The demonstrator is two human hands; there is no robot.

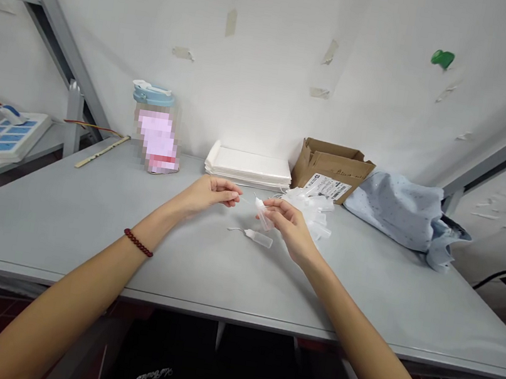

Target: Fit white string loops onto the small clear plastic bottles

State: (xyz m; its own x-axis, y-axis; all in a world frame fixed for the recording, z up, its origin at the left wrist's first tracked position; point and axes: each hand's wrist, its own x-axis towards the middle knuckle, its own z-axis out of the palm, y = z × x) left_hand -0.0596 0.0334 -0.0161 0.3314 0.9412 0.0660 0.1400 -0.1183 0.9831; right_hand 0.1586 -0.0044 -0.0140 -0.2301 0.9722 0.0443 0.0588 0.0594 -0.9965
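My right hand (290, 221) grips a small translucent needle-tip bottle (267, 222), its white tip raised and a thin dark needle at the top. To its left, my left hand (219, 196) is closed in a pinch on a thin, clear tube-like piece (245, 201) that points toward the bottle; its exact form is hard to make out. On the table below the hands lies a second small bottle (259, 238), on its side, with a thin white curved tube on its tip. Behind my right hand is a pile of similar translucent bottles (318, 213).
A stack of white sheets (249, 167) lies at the wall, beside an opened cardboard box (332, 166). Light blue cloth (395, 207) lies to the right. On the left stand a phone with a blurred screen (158, 140), a blue-lidded container (153, 95) and a thin strip (102, 152).
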